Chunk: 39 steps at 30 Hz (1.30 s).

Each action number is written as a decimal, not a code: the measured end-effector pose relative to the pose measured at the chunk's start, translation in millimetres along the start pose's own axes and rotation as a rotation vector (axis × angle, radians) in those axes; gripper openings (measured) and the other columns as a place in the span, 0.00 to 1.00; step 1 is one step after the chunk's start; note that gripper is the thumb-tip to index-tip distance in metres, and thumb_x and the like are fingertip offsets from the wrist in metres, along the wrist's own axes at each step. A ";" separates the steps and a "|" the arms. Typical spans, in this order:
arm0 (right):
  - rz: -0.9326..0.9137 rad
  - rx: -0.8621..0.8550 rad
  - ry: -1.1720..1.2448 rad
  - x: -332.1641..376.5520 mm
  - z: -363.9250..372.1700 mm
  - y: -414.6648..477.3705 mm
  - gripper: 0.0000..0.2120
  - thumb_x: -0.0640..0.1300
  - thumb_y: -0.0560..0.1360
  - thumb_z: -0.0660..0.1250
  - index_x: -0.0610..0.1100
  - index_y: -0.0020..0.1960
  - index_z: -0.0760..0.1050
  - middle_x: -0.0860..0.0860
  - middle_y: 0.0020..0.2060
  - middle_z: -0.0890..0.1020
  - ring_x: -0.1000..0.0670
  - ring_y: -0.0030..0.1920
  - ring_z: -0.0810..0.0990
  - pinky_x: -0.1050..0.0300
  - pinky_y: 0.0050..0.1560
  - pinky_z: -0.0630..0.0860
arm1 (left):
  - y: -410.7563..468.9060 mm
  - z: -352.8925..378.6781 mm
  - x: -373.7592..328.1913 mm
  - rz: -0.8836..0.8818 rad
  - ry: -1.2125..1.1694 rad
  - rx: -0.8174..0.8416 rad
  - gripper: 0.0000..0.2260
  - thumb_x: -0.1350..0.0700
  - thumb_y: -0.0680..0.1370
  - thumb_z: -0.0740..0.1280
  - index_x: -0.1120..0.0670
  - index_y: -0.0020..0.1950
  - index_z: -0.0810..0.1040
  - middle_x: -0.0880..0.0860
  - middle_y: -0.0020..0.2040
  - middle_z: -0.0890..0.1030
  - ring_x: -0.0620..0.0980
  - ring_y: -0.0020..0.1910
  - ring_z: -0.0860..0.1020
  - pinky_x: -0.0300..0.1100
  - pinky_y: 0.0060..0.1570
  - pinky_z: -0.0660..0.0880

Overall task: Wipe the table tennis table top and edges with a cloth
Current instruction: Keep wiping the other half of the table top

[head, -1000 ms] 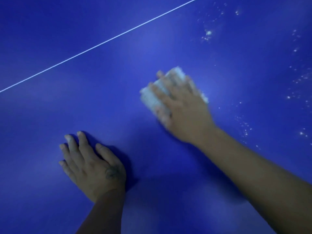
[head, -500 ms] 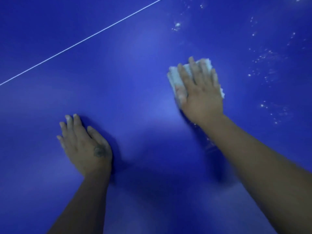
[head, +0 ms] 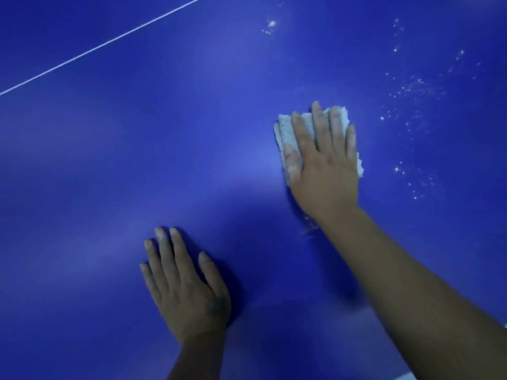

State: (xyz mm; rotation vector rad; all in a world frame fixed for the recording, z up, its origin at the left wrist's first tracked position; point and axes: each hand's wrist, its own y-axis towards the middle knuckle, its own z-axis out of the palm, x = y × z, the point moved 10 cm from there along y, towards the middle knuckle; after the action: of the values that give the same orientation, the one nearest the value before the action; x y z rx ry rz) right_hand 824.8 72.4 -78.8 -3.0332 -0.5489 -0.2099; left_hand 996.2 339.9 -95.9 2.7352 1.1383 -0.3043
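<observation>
The right hand (head: 326,165) presses a folded white cloth (head: 285,133) flat on the blue bench (head: 137,160), right of centre and towards the far side. Its fingers (head: 315,124) lie straight and slightly apart on top of the cloth, pressing it and not clamped round it. The thumb lies along the cloth's left edge. The left hand (head: 186,286) rests palm down on the near bench, fingers straight and loosely spread, holding nothing; it looks like a brace.

To do this stroke well, I judge the palm should keep even pressure so the whole cloth stays in contact. The sweep should carry on right into the white specks (head: 411,89) scattered just beyond the cloth, with overlapping passes. A few specks by the right wrist (head: 310,229) may need a second pass. The fold could bunch or slip out if the fingers lift.

A second ago the right hand was angled to the far left, with the cloth nearer the thin white line (head: 104,45). Now the fingers point straight away, and the cloth sits further right and nearer, close to the specks. The left hand shows lower and further right in view, though the camera has shifted too.
</observation>
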 end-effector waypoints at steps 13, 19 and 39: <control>-0.161 -0.015 0.009 -18.1 4.0 -39.3 0.28 0.57 0.89 0.51 0.50 0.86 0.60 0.46 0.86 0.58 0.40 0.87 0.54 0.35 0.85 0.51 | -2.0 2.6 5.0 -0.001 -0.014 -0.016 0.28 0.51 0.86 0.57 0.58 0.86 0.63 0.56 0.87 0.62 0.58 0.88 0.56 0.61 0.86 0.52; -0.343 0.085 0.116 49.7 20.8 -104.6 0.30 0.53 0.87 0.58 0.49 0.87 0.57 0.44 0.87 0.53 0.38 0.87 0.49 0.31 0.84 0.51 | -2.2 -1.5 3.0 -0.001 -0.030 -0.020 0.28 0.52 0.85 0.59 0.60 0.85 0.65 0.58 0.86 0.63 0.60 0.87 0.57 0.64 0.85 0.53; -0.379 0.071 0.136 82.9 23.7 -145.7 0.28 0.54 0.88 0.55 0.50 0.86 0.60 0.46 0.87 0.56 0.40 0.87 0.52 0.33 0.84 0.53 | -2.5 -6.9 0.6 -0.008 -0.042 -0.085 0.25 0.54 0.87 0.57 0.59 0.85 0.67 0.57 0.86 0.64 0.59 0.87 0.58 0.62 0.85 0.53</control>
State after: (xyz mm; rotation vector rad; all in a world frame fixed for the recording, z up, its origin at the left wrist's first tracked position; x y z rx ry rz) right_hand 853.4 239.1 -86.5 -2.7925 -1.0876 -0.3985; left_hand 995.7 343.7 -89.5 2.6392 1.1245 -0.3057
